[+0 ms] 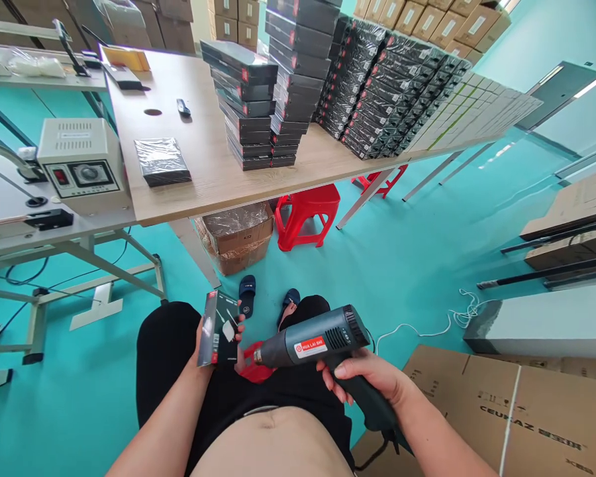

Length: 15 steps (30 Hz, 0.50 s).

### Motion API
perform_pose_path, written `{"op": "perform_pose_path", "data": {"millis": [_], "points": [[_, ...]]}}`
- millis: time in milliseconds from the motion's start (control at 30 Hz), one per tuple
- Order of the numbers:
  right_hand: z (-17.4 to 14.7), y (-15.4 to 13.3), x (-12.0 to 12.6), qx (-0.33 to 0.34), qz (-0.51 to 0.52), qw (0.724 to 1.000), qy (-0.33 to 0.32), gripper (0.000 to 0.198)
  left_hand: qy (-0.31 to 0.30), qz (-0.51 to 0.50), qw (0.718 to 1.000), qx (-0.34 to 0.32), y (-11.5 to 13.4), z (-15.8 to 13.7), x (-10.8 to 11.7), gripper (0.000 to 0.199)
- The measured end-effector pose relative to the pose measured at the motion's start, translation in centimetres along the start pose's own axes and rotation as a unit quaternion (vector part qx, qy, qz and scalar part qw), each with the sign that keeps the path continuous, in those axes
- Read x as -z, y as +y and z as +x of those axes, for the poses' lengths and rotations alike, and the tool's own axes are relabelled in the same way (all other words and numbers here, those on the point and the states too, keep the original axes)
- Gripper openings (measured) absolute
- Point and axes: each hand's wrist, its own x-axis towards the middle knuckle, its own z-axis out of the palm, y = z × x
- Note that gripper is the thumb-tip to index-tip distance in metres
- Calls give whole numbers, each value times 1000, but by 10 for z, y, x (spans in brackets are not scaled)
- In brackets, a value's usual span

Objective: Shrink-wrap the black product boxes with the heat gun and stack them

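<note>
My left hand (200, 341) is closed around a small black product box (222, 328), whose face pictures a white charger and cables. The box is tilted above my lap, and its side looks glossy. In my right hand (365, 372) is a dark heat gun (310, 338) with a red label, gripped by its handle. Its metal nozzle points left toward the box, with a gap between them. A cord hangs from the base of the handle.
A wooden table (208, 192) ahead bears a film-wrapped black box (162, 161), stacked black boxes (251, 99) and wrapped stacks (392, 86). A sealing machine (82, 165) stands at left. Red stools (308, 209) and an open carton (243, 238) are below. Large cartons (526, 411) stand at right.
</note>
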Motion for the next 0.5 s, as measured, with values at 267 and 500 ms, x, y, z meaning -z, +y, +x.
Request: {"op": "perform_pose_path", "data": {"millis": [267,500], "points": [[76,-39,-34,111,18,990,80,27,34,-16,999,-12,-10,-5,2,56],[48,-38,-32,2,-113,987,-117,33,192,18,974,-119,-3,-17,-6,35]]}}
